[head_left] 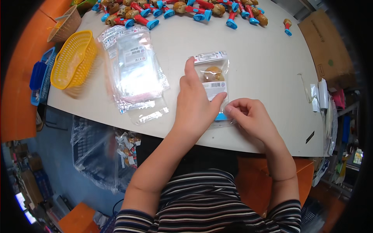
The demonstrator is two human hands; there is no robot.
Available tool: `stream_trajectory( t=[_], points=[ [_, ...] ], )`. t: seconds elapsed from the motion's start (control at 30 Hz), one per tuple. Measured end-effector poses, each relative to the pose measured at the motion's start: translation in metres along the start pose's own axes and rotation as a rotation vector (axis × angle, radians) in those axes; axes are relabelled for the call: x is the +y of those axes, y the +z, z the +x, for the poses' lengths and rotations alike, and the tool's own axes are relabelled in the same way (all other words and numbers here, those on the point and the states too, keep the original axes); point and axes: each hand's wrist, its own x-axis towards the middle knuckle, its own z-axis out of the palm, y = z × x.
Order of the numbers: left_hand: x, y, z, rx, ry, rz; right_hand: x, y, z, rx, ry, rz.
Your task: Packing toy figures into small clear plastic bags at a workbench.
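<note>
A clear plastic bag (pixel 222 70) with a white printed header lies near the table's front edge. Inside it is a figure-shaped toy (pixel 213 74) with a round brown head and a blue base at the near end. My left hand (pixel 193 99) rests along the bag's left side, its fingers stretched out and thumb spread over the bag. My right hand (pixel 248 114) is at the bag's lower right corner, thumb and forefinger pinched on its edge. To the left lies a stack of flat clear bags (pixel 136 73) with printed labels.
Many loose toys (pixel 190 8) in red, blue and brown are heaped along the far edge; a single toy (pixel 287 27) lies apart. At the left stand a yellow basket (pixel 74 58) and a blue basket (pixel 40 77). A cardboard box (pixel 326 50) is at the right. A plastic-lined crate (pixel 97 149) sits below the table.
</note>
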Motion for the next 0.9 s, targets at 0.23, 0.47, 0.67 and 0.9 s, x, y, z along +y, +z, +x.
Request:
stream_trajectory(
  t=[0.23,0.47,0.67,0.9],
  points=[
    [0.008,-0.003,0.006,-0.247,-0.409,-0.656,0.009,-0.005,0.001,-0.163,0.055,0.271],
    [0.001,-0.007,0.001,-0.147,-0.545,-1.142,0.008,-0.002,0.000,-0.173,0.030,0.430],
    [-0.003,-0.007,-0.003,-0.116,-0.536,-1.128,0.004,0.001,-0.002,-0.174,0.053,0.350],
    [-0.003,-0.001,-0.004,-0.056,-0.515,-1.129,0.011,-0.005,0.003,-0.167,-0.026,0.446]
  ],
)
